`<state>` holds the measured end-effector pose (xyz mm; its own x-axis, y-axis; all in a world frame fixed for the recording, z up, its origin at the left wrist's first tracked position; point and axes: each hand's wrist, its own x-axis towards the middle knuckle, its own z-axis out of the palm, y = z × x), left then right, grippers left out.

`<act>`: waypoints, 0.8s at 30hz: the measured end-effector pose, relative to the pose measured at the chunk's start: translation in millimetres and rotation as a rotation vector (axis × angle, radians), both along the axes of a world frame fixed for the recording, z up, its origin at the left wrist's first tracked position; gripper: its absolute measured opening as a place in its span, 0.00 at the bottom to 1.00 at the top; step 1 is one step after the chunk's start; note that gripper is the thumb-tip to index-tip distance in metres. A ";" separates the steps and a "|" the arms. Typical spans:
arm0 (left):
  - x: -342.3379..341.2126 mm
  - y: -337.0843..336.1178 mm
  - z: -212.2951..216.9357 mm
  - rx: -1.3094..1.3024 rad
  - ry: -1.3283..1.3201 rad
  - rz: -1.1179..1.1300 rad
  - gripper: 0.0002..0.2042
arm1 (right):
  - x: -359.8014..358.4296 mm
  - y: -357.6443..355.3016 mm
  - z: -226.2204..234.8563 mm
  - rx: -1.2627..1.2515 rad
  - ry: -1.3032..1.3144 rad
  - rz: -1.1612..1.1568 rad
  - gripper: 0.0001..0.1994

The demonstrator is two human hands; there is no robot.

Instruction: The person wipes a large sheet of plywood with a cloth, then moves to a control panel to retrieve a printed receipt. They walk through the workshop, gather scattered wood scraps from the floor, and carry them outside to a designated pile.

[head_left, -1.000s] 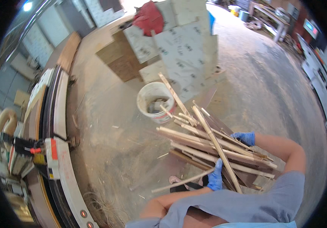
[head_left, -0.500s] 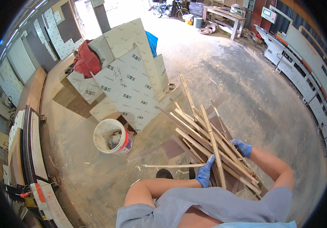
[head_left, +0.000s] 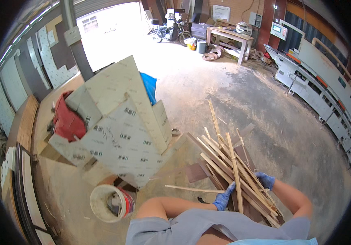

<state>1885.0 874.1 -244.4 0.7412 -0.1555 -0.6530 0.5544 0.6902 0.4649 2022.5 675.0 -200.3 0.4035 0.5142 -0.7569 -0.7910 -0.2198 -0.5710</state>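
Both my hands wear blue gloves and grip a loose bundle of long, thin wooden strips [head_left: 234, 171], carried in front of my body. My left hand [head_left: 223, 199] is closed on the bundle's near left side. At the right side, my right hand [head_left: 266, 180] is wrapped round it, its fingers partly hidden. The strips fan out and cross, some pale, some brown-faced. One thin strip [head_left: 193, 188] sticks out sideways to the left by my left hand. A brown board piece [head_left: 195, 173] shows beside the bundle.
A white bucket [head_left: 98, 202] with scraps stands to the left, near leaning printed panels [head_left: 122, 143] with a red cloth [head_left: 67, 118]. A long machine [head_left: 312, 83] lines the right side. Farther off are a wooden table [head_left: 229, 34] and a motorcycle [head_left: 169, 32].
My view has tilted up, showing more of the doorway and far wall; the panels and bucket sit lower in it. Both hands keep hold of the bundle.
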 end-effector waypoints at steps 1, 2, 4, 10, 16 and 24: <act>19.4 0.5 -7.8 -0.006 -0.009 0.002 0.40 | 15.1 6.4 13.4 -0.002 0.011 -0.015 0.26; 38.7 7.1 2.1 -0.013 -0.014 -0.010 0.40 | 30.4 7.3 10.6 -0.005 0.005 -0.051 0.27; 74.0 18.4 9.7 -0.042 0.027 -0.057 0.39 | 55.5 2.0 -3.6 -0.017 -0.008 -0.118 0.27; 212.1 36.8 3.0 -0.007 -0.037 -0.068 0.38 | 178.9 10.2 -36.6 0.052 -0.063 -0.220 0.29; 388.8 33.4 0.6 0.098 -0.014 -0.173 0.42 | 355.4 2.6 -33.5 0.096 -0.049 -0.210 0.28; 573.4 74.1 -18.1 0.062 0.043 -0.080 0.48 | 559.4 59.5 -47.0 0.037 0.020 -0.189 0.25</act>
<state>2458.4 948.2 -262.5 0.6992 -0.1718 -0.6939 0.6271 0.6134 0.4800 2581.9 734.5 -247.3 0.4804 0.4578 -0.7481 -0.8277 -0.0453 -0.5593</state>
